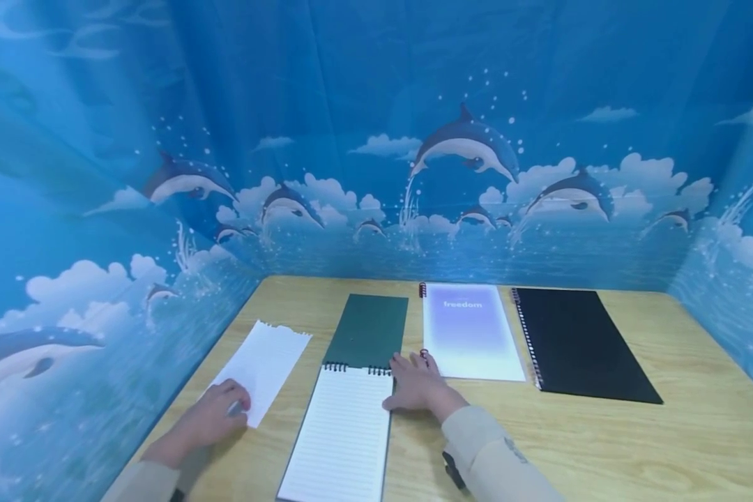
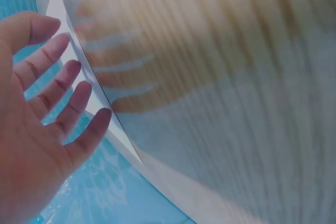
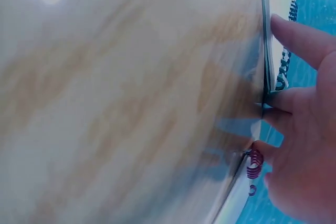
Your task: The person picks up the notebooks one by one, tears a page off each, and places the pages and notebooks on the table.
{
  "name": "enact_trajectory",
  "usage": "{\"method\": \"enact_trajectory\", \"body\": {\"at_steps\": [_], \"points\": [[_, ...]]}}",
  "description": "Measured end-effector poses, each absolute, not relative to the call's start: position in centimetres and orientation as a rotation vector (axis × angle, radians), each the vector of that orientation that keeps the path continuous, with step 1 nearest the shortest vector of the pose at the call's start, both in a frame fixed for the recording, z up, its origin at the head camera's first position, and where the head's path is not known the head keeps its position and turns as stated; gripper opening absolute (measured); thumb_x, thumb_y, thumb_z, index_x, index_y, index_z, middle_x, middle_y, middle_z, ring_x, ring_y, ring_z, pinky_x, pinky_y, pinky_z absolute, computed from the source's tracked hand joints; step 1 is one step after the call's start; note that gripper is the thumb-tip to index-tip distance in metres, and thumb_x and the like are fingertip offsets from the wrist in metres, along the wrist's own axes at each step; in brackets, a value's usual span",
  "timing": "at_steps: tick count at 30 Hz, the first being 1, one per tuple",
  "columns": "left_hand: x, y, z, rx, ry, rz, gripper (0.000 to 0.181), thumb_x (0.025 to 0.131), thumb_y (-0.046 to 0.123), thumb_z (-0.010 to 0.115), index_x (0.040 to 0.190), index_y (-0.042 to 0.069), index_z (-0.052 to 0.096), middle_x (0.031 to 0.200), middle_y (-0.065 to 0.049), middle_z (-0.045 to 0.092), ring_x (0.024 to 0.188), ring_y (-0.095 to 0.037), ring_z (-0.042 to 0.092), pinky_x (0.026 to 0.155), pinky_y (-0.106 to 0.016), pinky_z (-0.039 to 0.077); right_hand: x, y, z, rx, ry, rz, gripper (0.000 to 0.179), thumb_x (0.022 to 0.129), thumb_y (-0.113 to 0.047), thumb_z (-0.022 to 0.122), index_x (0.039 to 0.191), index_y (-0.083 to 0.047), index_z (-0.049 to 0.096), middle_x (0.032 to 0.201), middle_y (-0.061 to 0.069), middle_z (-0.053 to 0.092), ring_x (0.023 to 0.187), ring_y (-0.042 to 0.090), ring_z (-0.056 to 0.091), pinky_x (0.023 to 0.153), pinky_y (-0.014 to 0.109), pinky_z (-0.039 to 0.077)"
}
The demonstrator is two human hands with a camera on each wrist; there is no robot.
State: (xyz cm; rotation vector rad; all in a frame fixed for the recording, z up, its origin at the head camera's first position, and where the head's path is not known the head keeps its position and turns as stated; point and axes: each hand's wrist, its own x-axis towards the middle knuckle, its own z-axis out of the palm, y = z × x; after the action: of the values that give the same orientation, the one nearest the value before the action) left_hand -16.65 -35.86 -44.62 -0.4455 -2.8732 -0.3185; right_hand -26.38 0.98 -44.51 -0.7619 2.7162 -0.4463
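Note:
A loose white sheet [image 1: 270,362] with a ragged top edge lies at the left of the table. Over its lower edge is my left hand [image 1: 216,411]; in the left wrist view the fingers [image 2: 58,80] are spread and relaxed, with no object between them. Right of the sheet, a spiral notepad lies with its green cover [image 1: 370,324] flipped back and a lined page [image 1: 345,432] facing up. My right hand [image 1: 417,383] rests at the notepad's upper right edge, beside the binding, its thumb [image 3: 299,35] touching that edge and its other fingers extended.
Close beyond my right hand lies a pale purple notebook [image 1: 470,335] marked "freedom", with reddish rings [image 3: 254,163]. A black spiral notebook [image 1: 583,341] is farther right. Blue dolphin-print curtains [image 1: 364,139] stand around the wooden table [image 1: 602,453].

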Motion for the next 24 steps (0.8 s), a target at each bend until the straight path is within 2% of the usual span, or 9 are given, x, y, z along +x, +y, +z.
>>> {"method": "enact_trajectory", "body": {"at_steps": [6, 14, 16, 19, 22, 24], "points": [[-17.2, -35.6, -44.4, -0.434, -2.892, -0.34, 0.012, 0.069, 0.017, 0.066, 0.071, 0.02, 0.054, 0.08, 0.007, 0.048, 0.074, -0.012, 0.046, 0.069, -0.03, 0.041, -26.9, 0.9, -44.4, -0.77, 2.738, -0.461, 0.083, 0.076, -0.052, 0.063, 0.141, -0.008, 0.035, 0.151, 0.01, 0.026, 0.139, 0.037, 0.018, 0.112, 0.054, 0.0], [-18.0, -34.3, -43.5, -0.471, -2.928, -0.319, 0.01, 0.076, 0.014, 0.062, 0.069, 0.017, 0.055, 0.074, 0.006, 0.049, 0.069, -0.011, 0.047, 0.066, -0.029, 0.041, -26.7, 1.1, -45.1, -0.925, 2.779, -0.478, 0.083, 0.078, -0.047, 0.065, 0.144, -0.013, 0.028, 0.152, 0.014, 0.022, 0.139, 0.037, 0.018, 0.111, 0.057, 0.006], [-18.3, -33.5, -43.1, -0.47, -2.919, -0.339, 0.01, 0.076, 0.012, 0.062, 0.07, 0.017, 0.055, 0.075, 0.005, 0.05, 0.071, -0.012, 0.048, 0.068, -0.03, 0.042, -26.5, 1.1, -45.1, -1.019, 2.803, -0.462, 0.077, 0.078, -0.044, 0.065, 0.143, -0.019, 0.032, 0.152, 0.013, 0.02, 0.139, 0.037, 0.018, 0.111, 0.058, 0.009], [-19.0, -31.8, -42.5, -0.455, -2.933, -0.41, 0.007, 0.08, 0.012, 0.06, 0.074, 0.016, 0.058, 0.078, 0.004, 0.053, 0.075, -0.014, 0.051, 0.071, -0.032, 0.043, -26.2, 1.1, -45.0, -1.153, 2.822, -0.421, 0.057, 0.082, -0.037, 0.061, 0.136, -0.028, 0.044, 0.153, 0.011, 0.02, 0.139, 0.037, 0.019, 0.109, 0.059, 0.012], [-20.1, -30.2, -42.0, -0.428, -2.981, -0.546, 0.004, 0.084, 0.012, 0.058, 0.081, 0.011, 0.061, 0.082, 0.001, 0.057, 0.08, -0.017, 0.055, 0.073, -0.033, 0.045, -25.9, 1.1, -44.8, -1.238, 2.812, -0.384, 0.038, 0.089, -0.034, 0.051, 0.128, -0.033, 0.052, 0.152, 0.007, 0.023, 0.139, 0.035, 0.021, 0.109, 0.058, 0.015], [-20.9, -29.2, -41.7, -0.391, -3.021, -0.661, 0.008, 0.086, 0.013, 0.057, 0.086, 0.007, 0.063, 0.087, -0.003, 0.061, 0.083, -0.02, 0.057, 0.075, -0.035, 0.047, -25.7, 1.0, -44.8, -1.271, 2.804, -0.369, 0.033, 0.094, -0.035, 0.045, 0.125, -0.033, 0.054, 0.152, 0.006, 0.025, 0.139, 0.033, 0.022, 0.11, 0.057, 0.016]]}}
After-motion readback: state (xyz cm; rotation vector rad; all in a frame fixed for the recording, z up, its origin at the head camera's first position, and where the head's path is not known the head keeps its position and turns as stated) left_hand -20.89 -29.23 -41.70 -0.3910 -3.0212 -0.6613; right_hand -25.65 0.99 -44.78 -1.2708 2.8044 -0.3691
